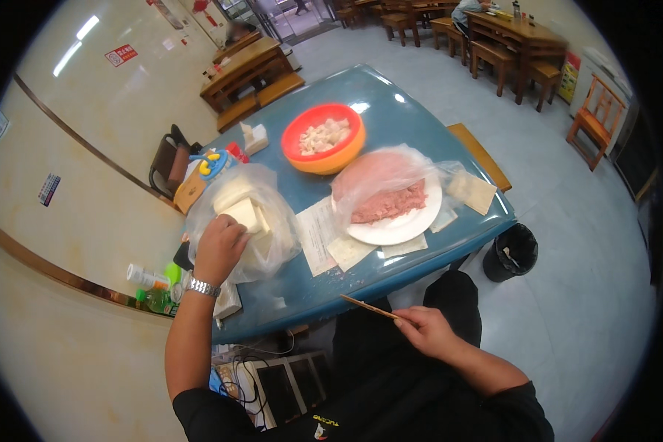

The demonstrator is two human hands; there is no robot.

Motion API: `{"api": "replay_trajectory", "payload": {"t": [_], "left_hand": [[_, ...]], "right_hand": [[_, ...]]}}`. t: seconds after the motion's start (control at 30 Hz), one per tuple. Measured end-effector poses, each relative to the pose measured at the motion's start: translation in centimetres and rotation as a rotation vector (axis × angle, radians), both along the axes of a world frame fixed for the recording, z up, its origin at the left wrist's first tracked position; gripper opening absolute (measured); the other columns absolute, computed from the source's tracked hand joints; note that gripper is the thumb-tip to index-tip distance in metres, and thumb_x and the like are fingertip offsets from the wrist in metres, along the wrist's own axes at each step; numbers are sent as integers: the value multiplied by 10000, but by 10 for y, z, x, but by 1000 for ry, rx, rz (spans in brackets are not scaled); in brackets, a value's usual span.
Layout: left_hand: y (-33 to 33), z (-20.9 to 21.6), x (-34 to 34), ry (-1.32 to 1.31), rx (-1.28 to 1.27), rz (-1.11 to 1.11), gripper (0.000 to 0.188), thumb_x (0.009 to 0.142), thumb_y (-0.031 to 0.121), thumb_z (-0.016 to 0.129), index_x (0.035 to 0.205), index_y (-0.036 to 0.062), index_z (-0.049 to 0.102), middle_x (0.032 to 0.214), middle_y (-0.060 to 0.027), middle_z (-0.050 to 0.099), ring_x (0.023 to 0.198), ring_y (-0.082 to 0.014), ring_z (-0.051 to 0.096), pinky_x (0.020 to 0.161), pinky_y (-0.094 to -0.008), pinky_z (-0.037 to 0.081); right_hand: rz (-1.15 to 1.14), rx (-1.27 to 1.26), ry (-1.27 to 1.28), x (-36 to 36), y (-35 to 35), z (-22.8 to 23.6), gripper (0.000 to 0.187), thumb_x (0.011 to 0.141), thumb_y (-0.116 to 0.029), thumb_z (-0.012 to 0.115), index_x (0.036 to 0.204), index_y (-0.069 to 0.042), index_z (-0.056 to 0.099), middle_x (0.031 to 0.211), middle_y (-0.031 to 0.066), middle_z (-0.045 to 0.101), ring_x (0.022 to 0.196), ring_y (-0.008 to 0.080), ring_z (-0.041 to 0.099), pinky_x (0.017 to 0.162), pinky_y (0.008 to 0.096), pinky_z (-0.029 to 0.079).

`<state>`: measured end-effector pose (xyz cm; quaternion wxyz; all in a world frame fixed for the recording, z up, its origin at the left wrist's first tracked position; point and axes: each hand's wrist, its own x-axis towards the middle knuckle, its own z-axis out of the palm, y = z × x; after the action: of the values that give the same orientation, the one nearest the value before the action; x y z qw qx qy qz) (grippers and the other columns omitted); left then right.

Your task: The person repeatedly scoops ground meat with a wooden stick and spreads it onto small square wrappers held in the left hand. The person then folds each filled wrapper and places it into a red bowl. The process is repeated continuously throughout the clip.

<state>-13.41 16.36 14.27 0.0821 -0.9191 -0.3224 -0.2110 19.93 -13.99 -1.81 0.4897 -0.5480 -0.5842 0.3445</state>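
Note:
My left hand, a metal watch on its wrist, reaches over an opened clear plastic bag. Its bent fingers pinch at the edge of a stack of pale square dough wrappers inside the bag. A thin wooden stick is gripped in my right hand, in front of the table edge and above my lap. Pink minced meat lies on a white plate, partly covered by clear plastic film. Behind the plate, pale folded dumplings fill a red basket seated in an orange bowl.
The blue-green table also bears paper sheets, a tissue pack and a blue-yellow object. Bottles stand by the left wall. A black bin is at the right corner, near a wooden bench.

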Motion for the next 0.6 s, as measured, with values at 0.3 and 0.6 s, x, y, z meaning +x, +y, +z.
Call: {"api": "replay_trajectory", "payload": {"t": [0.3,0.6], "left_hand": [[-3,4,-1,-48,43,-53,79,895,102,786,918,37,748,957,-108,695,878,-310,680,779,-402,556],[10,4,-10,-449,-508,322,255,996,251,738,1042,3,781,862,-63,746,774,-131,665,751,-304,529]], "right_hand": [[-4,1,-7,0,-1,-3,227,999,-146,737,1165,5,770,901,172,736,767,316,731,685,376,571],[-24,-27,-11,2,-6,-4,237,999,-114,740,1196,14,764,936,165,751,771,271,737,697,333,569]]}}
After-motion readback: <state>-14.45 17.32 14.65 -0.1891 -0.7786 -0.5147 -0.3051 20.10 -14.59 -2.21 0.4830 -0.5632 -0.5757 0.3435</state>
